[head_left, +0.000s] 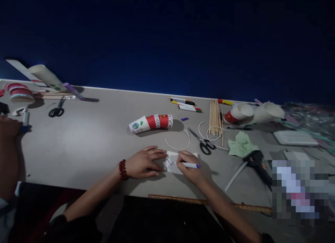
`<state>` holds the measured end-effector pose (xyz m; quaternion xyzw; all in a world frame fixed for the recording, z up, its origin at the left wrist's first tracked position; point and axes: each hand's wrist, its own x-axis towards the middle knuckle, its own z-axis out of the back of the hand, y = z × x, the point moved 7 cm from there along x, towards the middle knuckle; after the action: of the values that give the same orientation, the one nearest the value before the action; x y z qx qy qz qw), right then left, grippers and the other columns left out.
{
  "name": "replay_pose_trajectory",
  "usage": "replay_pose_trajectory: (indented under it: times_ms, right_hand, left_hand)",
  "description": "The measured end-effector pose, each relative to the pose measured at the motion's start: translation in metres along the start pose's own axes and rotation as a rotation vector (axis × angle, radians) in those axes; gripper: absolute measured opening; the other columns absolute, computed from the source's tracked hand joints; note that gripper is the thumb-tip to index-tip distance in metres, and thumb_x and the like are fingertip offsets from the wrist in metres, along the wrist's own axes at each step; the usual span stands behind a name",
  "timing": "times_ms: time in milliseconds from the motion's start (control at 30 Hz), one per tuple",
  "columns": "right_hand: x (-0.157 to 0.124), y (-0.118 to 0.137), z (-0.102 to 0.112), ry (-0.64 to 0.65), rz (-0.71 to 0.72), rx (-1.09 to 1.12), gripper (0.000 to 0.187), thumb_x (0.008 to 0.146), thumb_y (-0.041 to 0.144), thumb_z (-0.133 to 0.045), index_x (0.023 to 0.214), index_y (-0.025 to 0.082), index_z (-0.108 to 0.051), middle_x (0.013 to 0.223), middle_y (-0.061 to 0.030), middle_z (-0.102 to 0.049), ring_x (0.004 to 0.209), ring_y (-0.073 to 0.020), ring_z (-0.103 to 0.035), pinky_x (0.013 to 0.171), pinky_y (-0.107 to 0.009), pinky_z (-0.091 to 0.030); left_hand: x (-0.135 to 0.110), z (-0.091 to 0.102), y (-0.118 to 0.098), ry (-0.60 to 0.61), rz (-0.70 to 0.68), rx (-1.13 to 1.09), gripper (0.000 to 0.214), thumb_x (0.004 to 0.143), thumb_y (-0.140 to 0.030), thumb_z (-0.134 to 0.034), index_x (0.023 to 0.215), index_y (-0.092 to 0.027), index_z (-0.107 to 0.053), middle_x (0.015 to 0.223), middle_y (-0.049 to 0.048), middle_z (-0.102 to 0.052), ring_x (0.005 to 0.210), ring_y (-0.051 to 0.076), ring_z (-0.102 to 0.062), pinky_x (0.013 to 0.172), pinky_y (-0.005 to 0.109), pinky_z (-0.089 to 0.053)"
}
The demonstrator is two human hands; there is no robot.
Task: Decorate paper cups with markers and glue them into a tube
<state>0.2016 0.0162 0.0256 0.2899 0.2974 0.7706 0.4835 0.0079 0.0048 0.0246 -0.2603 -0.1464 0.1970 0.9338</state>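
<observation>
With my right hand (190,167) I grip a purple marker (190,165), its tip down at a small white piece of paper (173,169). A wavy purple line shows on the paper's left part. My left hand (145,162) lies flat with fingers spread, its fingertips at the paper's left edge; a dark red bead bracelet circles that wrist. Beyond the hands lies a chain of joined paper cups (151,123), white and red with drawn patterns. The purple marker cap (184,119) rests on the table, apart from the marker.
Black-handled scissors (206,146), white cord (188,141), wooden sticks (214,117) and several markers (185,105) lie beyond the paper. To the right are stacked cups (239,113), crumpled green paper (242,145) and a glue gun (258,166). At far left is another person's hand (9,126).
</observation>
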Motion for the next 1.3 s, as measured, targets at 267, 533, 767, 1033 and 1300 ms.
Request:
replay_pose_trajectory:
  times_ms: [267, 533, 767, 1033, 1300]
  right_hand:
    - [-0.0018, -0.0005, 0.0011, -0.024, 0.026, 0.038, 0.019, 0.085, 0.018, -0.053, 0.067, 0.025, -0.051, 0.067, 0.0006, -0.058, 0.066, -0.0191, -0.058, 0.063, -0.030, -0.040]
    - [-0.0026, -0.0008, 0.0022, -0.018, 0.041, 0.048, 0.019, 0.082, 0.017, -0.054, 0.065, 0.025, -0.048, 0.066, 0.0014, -0.056, 0.067, -0.0191, -0.057, 0.064, -0.030, -0.041]
    - [-0.0028, -0.0005, 0.0025, -0.037, 0.088, 0.061, 0.023, 0.082, 0.016, -0.052, 0.064, 0.025, -0.043, 0.064, 0.0026, -0.051, 0.064, -0.0184, -0.054, 0.063, -0.030, -0.040]
    - [-0.0026, -0.0012, 0.0050, -0.044, 0.059, 0.073, 0.022, 0.083, 0.017, -0.049, 0.065, 0.026, -0.040, 0.065, 0.0014, -0.052, 0.065, -0.0197, -0.056, 0.063, -0.031, -0.042]
    - [-0.0048, -0.0053, 0.0047, -0.074, 0.059, 0.086, 0.022, 0.083, 0.017, -0.050, 0.065, 0.026, -0.041, 0.065, 0.0007, -0.053, 0.066, -0.0200, -0.058, 0.063, -0.031, -0.043]
  left_hand:
    - [0.0008, 0.0009, -0.0009, 0.014, 0.001, 0.000, 0.030, 0.105, -0.048, -0.059, 0.118, -0.031, -0.079, 0.162, 0.0074, -0.056, 0.151, 0.030, -0.050, 0.128, 0.055, -0.033]
    - [-0.0002, 0.0000, 0.0000, 0.004, 0.003, -0.005, 0.030, 0.105, -0.048, -0.058, 0.121, -0.032, -0.079, 0.163, 0.0067, -0.055, 0.152, 0.030, -0.050, 0.129, 0.055, -0.031]
    - [-0.0004, 0.0010, -0.0004, 0.007, -0.002, -0.001, 0.030, 0.105, -0.047, -0.059, 0.121, -0.032, -0.078, 0.163, 0.0069, -0.054, 0.151, 0.031, -0.050, 0.128, 0.055, -0.032]
    - [0.0002, 0.0001, -0.0002, 0.046, 0.010, 0.031, 0.033, 0.106, -0.051, -0.055, 0.122, -0.033, -0.077, 0.163, 0.0072, -0.055, 0.153, 0.029, -0.047, 0.128, 0.056, -0.032]
    - [-0.0001, 0.0017, -0.0012, 0.009, -0.012, 0.025, 0.031, 0.106, -0.048, -0.058, 0.122, -0.032, -0.078, 0.163, 0.0072, -0.055, 0.152, 0.029, -0.049, 0.129, 0.053, -0.031]
